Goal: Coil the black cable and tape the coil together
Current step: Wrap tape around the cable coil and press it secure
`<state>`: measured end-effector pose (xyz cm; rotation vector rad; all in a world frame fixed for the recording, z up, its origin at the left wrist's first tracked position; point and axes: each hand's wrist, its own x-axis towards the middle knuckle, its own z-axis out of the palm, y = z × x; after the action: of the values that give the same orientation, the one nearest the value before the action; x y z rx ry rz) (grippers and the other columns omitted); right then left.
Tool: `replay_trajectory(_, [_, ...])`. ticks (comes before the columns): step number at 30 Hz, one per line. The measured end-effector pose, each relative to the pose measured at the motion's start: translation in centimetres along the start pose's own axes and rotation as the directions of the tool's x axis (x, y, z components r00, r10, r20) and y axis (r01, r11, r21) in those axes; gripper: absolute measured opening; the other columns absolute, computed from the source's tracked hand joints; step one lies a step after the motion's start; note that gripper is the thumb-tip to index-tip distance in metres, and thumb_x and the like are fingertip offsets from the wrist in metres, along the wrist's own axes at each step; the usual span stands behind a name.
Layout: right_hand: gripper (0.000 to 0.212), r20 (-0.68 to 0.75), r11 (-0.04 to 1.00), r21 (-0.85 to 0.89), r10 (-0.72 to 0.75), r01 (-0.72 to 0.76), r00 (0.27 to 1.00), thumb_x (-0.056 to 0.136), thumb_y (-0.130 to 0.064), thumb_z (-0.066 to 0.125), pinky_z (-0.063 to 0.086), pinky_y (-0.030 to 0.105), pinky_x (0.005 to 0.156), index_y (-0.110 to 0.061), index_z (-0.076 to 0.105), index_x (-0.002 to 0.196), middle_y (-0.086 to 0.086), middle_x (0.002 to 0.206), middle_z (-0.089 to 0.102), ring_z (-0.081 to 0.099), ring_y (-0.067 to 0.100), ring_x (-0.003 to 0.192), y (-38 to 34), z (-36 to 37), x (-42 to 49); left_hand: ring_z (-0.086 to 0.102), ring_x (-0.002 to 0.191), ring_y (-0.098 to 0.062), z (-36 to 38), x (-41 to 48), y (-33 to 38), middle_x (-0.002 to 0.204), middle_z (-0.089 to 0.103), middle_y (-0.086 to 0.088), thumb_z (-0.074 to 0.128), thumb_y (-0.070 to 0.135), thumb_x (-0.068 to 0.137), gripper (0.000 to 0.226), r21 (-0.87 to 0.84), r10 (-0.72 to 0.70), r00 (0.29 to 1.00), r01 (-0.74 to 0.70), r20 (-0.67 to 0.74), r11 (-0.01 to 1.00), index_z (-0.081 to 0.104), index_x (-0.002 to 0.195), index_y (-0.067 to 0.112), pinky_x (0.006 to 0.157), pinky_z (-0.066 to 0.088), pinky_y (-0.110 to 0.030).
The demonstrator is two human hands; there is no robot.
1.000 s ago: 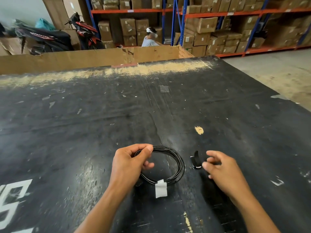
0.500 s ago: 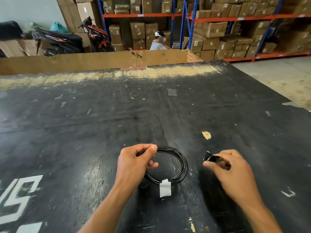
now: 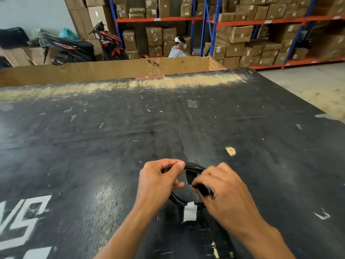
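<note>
Step in hand: you are taping the coil; the winding looks finished, and one white tape tab (image 3: 190, 211) is already sitting on the near arc of the black cable coil (image 3: 194, 166).
Left hand: your left hand (image 3: 158, 181) is pinching the far-left arc of the coil, thumb and forefinger closed on the bundled strands, the other fingers curled underneath.
Right hand: your right hand (image 3: 226, 189) is closing its fingertips on a strip of black tape (image 3: 190, 177) that is hanging from the far arc down into the ring; how far it is already wrapped I cannot tell.
Where the coil is: you are holding it low over the black table (image 3: 261, 128), close to your body, between your two hands; whether its near arc is touching the surface I cannot tell.
Orientation: the ring is lying roughly flat, its opening facing up towards you; it is looking slightly oval, the long axis running from far-left to near-right.
Next move, as I judge it: you are needing to carry the strip around the bundle and press it onto itself, while your left pinch is keeping the strands together.
Risk: loosening that pinch is likely to let the loops spring apart.
</note>
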<state>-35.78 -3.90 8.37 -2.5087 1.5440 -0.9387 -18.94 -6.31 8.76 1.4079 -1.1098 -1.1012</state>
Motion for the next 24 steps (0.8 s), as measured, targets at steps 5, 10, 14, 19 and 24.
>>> replay_trajectory(5, [0.02,-0.13,0.998,0.047,0.042,-0.036,0.991,0.072,-0.014,0.081,0.051,0.04,0.07,-0.025,0.069,0.083,0.0,0.107,0.059,0.056,0.018,0.093,0.7,0.9,0.3,0.054,0.049,-0.011,0.0,-0.7,0.6,0.059,0.062,0.003,0.071,0.015,0.088,0.012,-0.002,0.005,0.998,-0.005,0.057,1.0,0.081,0.08,0.017,0.063,0.063,-0.033])
replay_trajectory(10, [0.02,-0.217,0.994,0.106,-0.006,0.029,0.976,0.071,-0.004,0.081,0.055,0.038,0.07,-0.017,0.073,0.085,-0.001,0.098,0.07,0.065,0.019,0.086,1.3,1.2,0.2,0.054,0.048,-0.01,0.0,-1.0,1.0,0.063,0.062,-0.001,0.07,0.016,0.089,0.013,-0.002,-0.004,0.995,0.005,0.104,1.0,0.081,0.082,0.016,0.062,0.063,-0.033])
replay_trajectory(14, [0.009,-0.263,0.992,0.109,-0.027,0.058,0.964,0.075,-0.009,0.075,0.055,0.034,0.07,-0.013,0.074,0.083,0.0,0.093,0.071,0.066,0.019,0.083,1.4,1.0,0.1,0.056,0.049,-0.011,0.3,-1.4,1.3,0.068,0.067,-0.004,0.064,0.019,0.093,0.019,-0.045,-0.023,0.992,0.029,0.128,0.999,0.079,0.084,0.013,0.063,0.063,-0.038])
replay_trajectory(19, [0.003,-0.29,0.991,0.112,-0.044,0.079,0.956,0.08,-0.012,0.074,0.055,0.039,0.067,-0.013,0.073,0.082,-0.002,0.09,0.073,0.067,0.02,0.08,1.6,1.1,-0.2,0.071,0.065,-0.016,0.7,-1.4,1.6,0.083,0.078,-0.01,0.06,0.016,0.096,0.018,-0.122,-0.079,0.99,0.093,0.116,0.988,0.076,0.089,0.011,0.067,0.063,-0.034])
replay_trajectory(24, [0.008,-0.304,0.989,0.118,-0.052,0.092,0.951,0.077,-0.009,0.076,0.055,0.043,0.063,-0.014,0.073,0.083,-0.003,0.09,0.075,0.069,0.019,0.08,1.8,0.8,-0.4,0.077,0.078,-0.022,0.8,-1.5,1.5,0.08,0.08,-0.006,0.062,0.015,0.095,0.013,-0.15,-0.13,0.985,0.146,0.109,0.978,0.074,0.092,0.012,0.076,0.063,-0.036])
